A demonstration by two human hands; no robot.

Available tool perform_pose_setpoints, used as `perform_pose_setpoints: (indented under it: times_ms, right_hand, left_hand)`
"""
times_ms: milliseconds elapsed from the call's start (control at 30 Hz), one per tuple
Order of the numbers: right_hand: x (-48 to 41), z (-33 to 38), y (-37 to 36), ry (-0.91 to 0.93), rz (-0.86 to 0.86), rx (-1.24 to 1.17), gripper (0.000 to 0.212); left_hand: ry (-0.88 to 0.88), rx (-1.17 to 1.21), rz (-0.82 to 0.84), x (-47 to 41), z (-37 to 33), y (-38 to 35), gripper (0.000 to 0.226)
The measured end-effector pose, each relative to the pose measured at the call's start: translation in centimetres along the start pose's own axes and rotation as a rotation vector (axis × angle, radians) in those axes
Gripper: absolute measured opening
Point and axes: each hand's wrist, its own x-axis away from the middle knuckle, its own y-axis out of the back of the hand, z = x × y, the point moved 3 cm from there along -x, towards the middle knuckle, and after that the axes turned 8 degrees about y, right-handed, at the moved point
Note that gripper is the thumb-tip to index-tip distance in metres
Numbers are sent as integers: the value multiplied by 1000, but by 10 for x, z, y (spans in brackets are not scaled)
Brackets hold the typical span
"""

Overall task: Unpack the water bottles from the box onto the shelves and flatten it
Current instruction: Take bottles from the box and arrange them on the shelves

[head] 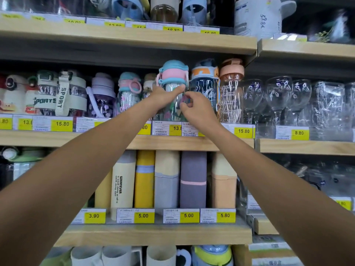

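Head camera looks at a store rack where a clear water bottle (172, 77) with a pink and blue lid stands on the middle shelf (172, 144). The left hand (166, 96) wraps its thumb and fingers round it under the lid, and the right hand (196, 107) pinches its side with curled fingers. A dark bottle (204, 87) stands just beside it on the right, then a peach bottle (231, 89) and wine glasses (278, 96), a small bottle (128, 93) stands near on the left, and yellow price tags (243, 131) run along the front.

"SPORT" on strap (63, 98), "WHATEVER" on bottle (123, 189)
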Motion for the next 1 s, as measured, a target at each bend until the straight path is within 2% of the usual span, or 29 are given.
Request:
perform_pose_setpoints:
  times_ms: [167, 400, 500, 700, 833, 867, 967, 1000]
  right_hand:
    - [2, 2, -2, 26, -37, 16, 24]
    - [5, 3, -4, -24, -73, 6, 26]
    - [9, 4, -4, -68, -52, -59, 24]
    - [14, 7, -3, -92, -2, -47, 25]
    - [16, 7, 0, -126, -5, -24, 26]
    - [17, 7, 1, -130, -10, -29, 25]
    - [18, 8, 1, -134, -20, -39, 26]
    - [18, 8, 0, -134, -23, -45, 26]
  left_hand:
    - [26, 94, 168, 5, 7, -3, 88]
    - [-34, -38, -14, 8, 6, -4, 85]
    - [-68, -21, -58, 8, 6, -3, 70]
    - [-10, -29, 30, 10, 11, 1, 97]
    - [-29, -150, 91, 21, 12, 4, 107]
    - [-61, -141, 93, 22, 13, 5, 97]
    - [-131, -92, 46, 29, 13, 7, 48]
    - [-114, -58, 6, 33, 13, 9, 43]
